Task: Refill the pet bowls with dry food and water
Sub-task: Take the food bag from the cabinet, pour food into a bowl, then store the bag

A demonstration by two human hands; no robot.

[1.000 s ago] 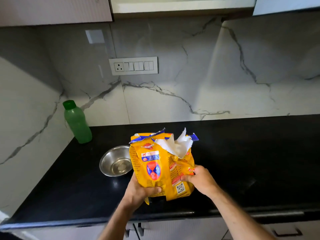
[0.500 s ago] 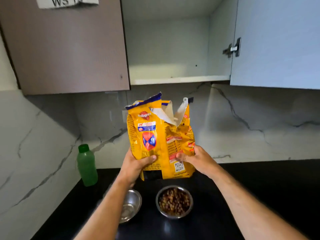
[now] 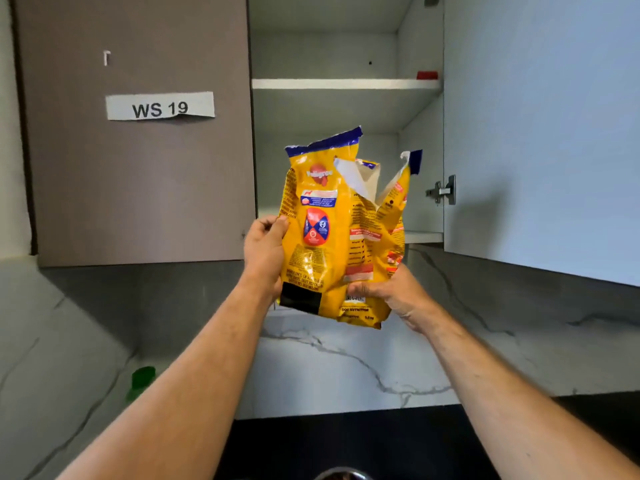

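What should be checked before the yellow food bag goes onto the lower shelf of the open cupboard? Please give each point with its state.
1. Both hands grip the bag: left hand and right hand, ok.
2. Cupboard door open: ok.
3. Lower shelf free: cannot tell, bag hides it.
4. Bag top closed: not ok, torn open.
5. Bag upright: ok.

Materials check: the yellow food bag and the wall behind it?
Yellow food bag: looks like glossy printed plastic film; it crinkles, glints, and its torn top shows a white lining. Wall: polished marble-look slab or tile, white with grey veins; real stone or not, can't tell.
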